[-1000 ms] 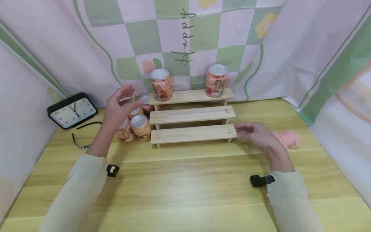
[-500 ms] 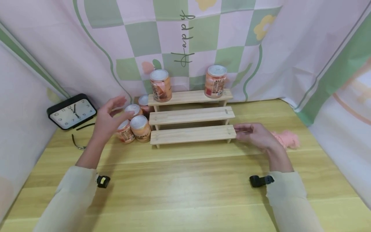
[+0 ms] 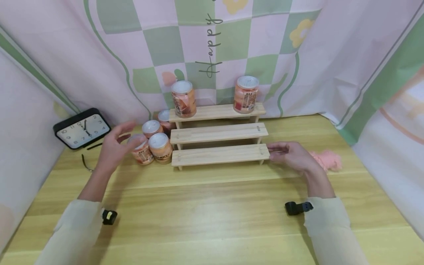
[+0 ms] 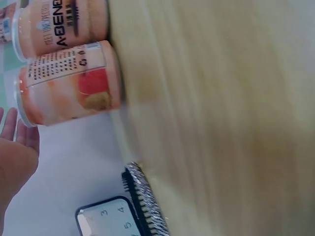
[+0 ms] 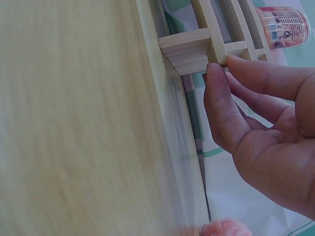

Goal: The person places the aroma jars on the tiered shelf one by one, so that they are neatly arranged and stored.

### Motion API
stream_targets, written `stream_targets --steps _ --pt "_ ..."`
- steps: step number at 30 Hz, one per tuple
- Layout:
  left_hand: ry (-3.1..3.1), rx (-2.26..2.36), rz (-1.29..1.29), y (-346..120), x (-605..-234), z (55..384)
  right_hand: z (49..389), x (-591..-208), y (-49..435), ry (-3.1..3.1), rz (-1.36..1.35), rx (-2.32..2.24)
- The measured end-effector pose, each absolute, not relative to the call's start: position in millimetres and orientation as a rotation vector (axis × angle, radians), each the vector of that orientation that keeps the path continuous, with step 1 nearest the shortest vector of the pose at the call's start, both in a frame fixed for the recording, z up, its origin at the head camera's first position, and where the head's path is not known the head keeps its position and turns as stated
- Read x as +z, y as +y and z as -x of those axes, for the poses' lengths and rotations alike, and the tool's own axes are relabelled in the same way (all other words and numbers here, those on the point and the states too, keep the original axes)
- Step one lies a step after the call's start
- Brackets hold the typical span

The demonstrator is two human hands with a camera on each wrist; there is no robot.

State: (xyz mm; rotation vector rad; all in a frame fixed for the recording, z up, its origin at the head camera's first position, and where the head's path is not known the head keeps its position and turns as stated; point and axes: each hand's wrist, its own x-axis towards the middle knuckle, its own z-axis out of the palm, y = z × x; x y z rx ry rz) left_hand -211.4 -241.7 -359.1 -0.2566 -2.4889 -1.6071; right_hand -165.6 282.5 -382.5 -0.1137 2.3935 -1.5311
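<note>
My right hand (image 3: 294, 156) pinches the right end of the lowest board of a three-tier wooden shelf (image 3: 218, 155) between thumb and fingertips; the right wrist view shows this pinch at the board's end (image 5: 216, 49). My left hand (image 3: 114, 147) hovers at the left with fingers spread and nothing in its grasp. Its fingertips are right by the lid of the front left can (image 3: 143, 154), one of several orange-pink cans with silver lids grouped against the shelf's left side. That can (image 4: 74, 86) stands upright in the left wrist view, with the hand (image 4: 17, 157) beyond its lid.
Two matching cans stand on the top tier, a left can (image 3: 183, 101) and a right can (image 3: 246, 97). A black-framed clock (image 3: 82, 129) is at the far left, near a black item with silver coils (image 4: 147, 199). Pink fluffy material (image 3: 328, 160) lies right. A patterned curtain (image 3: 232, 44) hangs behind.
My left hand has drawn back left and toward me, from above the rear cans to beside the front left one. My right hand stays on the shelf's end.
</note>
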Motion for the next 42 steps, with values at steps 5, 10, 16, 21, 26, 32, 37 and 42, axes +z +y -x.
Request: stream_targets --steps 5,10,16,21,26,32,37,42 --pt "-2.53 -1.582 0.239 -248.7 -365.8 210.5 165.6 -382.7 282.1 2.386 0.104 -1.538" --pt "-2.561 -1.563 0.244 -253.7 -371.6 210.5 165.4 -382.2 282.5 2.393 0.11 -1.533" --pt "-2.632 -1.6 0.224 -259.8 -377.8 208.1 165.2 -382.9 282.8 2.394 0.128 -1.535" --pt "-2.663 -1.621 0.219 -260.3 -382.1 207.8 164.7 -382.7 282.3 2.395 0.131 -1.535" --pt "-2.661 -1.62 0.207 -259.4 -384.0 207.9 164.6 -382.4 282.1 2.397 0.124 -1.535" --pt "-2.633 -1.587 0.167 -257.9 -383.9 206.3 165.7 -382.0 281.8 2.393 0.107 -1.537" --pt "-2.626 -1.569 0.151 -258.7 -383.5 206.8 165.6 -382.0 281.6 2.389 0.093 -1.534" --pt "-2.591 -1.564 0.158 -260.7 -377.5 206.4 165.2 -382.7 281.9 2.391 0.095 -1.535"
